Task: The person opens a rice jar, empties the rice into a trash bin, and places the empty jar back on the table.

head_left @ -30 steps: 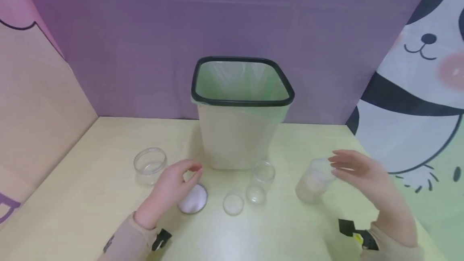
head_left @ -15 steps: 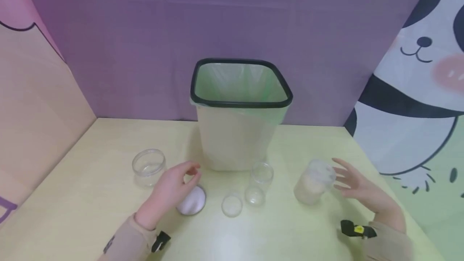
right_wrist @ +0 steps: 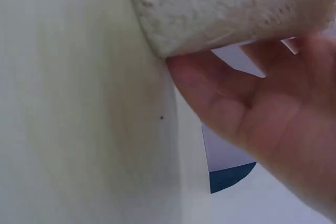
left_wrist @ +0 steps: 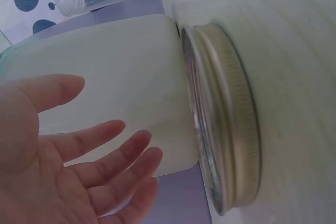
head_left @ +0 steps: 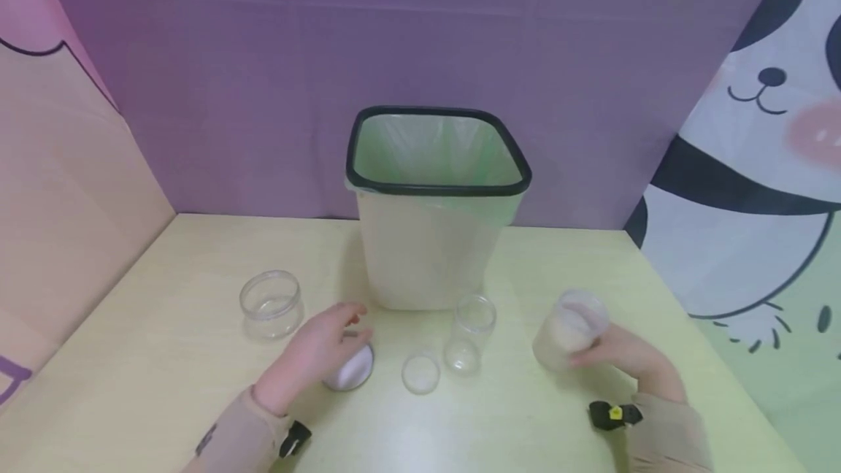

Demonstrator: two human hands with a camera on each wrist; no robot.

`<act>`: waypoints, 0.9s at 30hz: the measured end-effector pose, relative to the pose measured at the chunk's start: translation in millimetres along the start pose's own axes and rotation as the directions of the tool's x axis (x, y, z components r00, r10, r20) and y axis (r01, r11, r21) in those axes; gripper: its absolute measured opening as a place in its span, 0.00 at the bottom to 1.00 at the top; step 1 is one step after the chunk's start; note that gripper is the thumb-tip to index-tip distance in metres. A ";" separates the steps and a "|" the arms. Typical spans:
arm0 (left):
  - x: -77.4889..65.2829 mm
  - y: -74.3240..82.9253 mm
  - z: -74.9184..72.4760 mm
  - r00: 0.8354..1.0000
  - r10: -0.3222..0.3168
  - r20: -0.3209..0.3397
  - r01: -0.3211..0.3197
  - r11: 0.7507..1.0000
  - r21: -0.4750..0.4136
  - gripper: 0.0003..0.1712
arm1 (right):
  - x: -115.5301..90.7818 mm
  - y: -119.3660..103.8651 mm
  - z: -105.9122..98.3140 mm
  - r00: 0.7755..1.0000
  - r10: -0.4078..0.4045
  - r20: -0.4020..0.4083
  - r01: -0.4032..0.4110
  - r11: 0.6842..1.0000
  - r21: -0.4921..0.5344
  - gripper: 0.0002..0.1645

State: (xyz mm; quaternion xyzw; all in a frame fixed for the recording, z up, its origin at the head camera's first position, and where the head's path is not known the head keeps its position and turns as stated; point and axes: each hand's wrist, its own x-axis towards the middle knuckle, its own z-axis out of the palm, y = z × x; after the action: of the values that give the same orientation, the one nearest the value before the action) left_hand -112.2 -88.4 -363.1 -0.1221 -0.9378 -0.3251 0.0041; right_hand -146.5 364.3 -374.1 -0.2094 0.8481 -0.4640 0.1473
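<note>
My right hand [head_left: 620, 352] grips the clear jar [head_left: 555, 341] of pale, rice-like grains from its right side. In the right wrist view the thumb lies low along the jar wall [right_wrist: 226, 14], its tip at the base by the tabletop. The jar stands on the table, open mouth up. My left hand [head_left: 312, 352] hovers over a round metal lid [head_left: 355, 372], partly covering it in the head view. In the left wrist view its fingers [left_wrist: 115, 166] are loosely spread, holding nothing, apart from the lid's gold ribbed edge [left_wrist: 239, 124].
A waste bin [head_left: 427, 254] with a black rim and a thin liner stands at the back centre. Before it are a slim clear jar [head_left: 474, 323] and a clear round disc [head_left: 420, 373]. A wide, low clear jar [head_left: 271, 306] stands left. Printed cloths form walls around the table.
My right hand, spread beside the grain jar's top before, has moved lower and left and now grips the jar. The left hand has dropped slightly, its fingers looser.
</note>
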 end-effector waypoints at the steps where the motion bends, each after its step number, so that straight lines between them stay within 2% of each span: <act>1: 0.1 -0.3 0.6 1.000 -0.002 0.010 0.002 1.000 0.004 0.23 | 0.4 -0.6 0.4 1.000 0.013 -0.018 -0.014 1.000 -0.017 0.43; 10: 1.0 -3.3 5.1 0.998 -0.026 0.052 0.024 0.999 0.039 0.23 | 8.0 -1.2 -1.4 0.988 -0.006 -0.156 -0.013 0.992 -0.125 0.50; 13: 1.0 -2.5 5.5 0.999 -0.018 0.049 0.016 0.999 0.041 0.23 | 5.7 -1.1 -3.7 0.976 -0.094 -0.197 0.074 0.992 -0.106 0.49; 15: 0.7 -1.3 5.6 0.999 -0.009 0.040 0.007 0.999 0.046 0.23 | 3.4 -7.1 -4.4 0.957 -0.182 -0.226 0.171 0.983 -0.068 0.50; 17: -0.2 1.4 4.7 1.000 0.002 0.024 -0.003 0.999 0.042 0.24 | 2.4 -18.3 -3.4 0.927 -0.280 -0.251 0.289 0.957 0.000 0.51; 22: -4.2 11.0 -0.6 0.998 0.052 -0.046 -0.051 0.998 0.032 0.24 | 5.3 -59.2 6.5 0.838 -0.458 -0.296 0.514 0.846 0.145 0.51; 24: -6.1 14.7 -3.1 0.993 0.082 -0.079 -0.080 0.996 0.025 0.24 | 6.7 -73.4 11.6 0.817 -0.486 -0.308 0.547 0.823 0.151 0.51; 25: -7.3 16.2 -4.4 0.991 0.096 -0.097 -0.095 0.995 0.023 0.24 | 7.1 -79.4 14.7 0.815 -0.489 -0.311 0.549 0.823 0.144 0.52; 27: -9.3 19.0 -6.5 0.983 0.124 -0.133 -0.123 0.992 0.017 0.24 | 7.2 -89.2 21.9 0.818 -0.465 -0.339 0.520 0.849 0.089 0.52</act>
State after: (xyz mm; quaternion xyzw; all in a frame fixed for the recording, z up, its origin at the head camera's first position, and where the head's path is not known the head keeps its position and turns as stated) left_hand -99.2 -80.0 -347.2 -0.1579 -0.9274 -0.3276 0.0874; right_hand -123.5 301.9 -310.4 -0.3341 0.7320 -0.5866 -0.0926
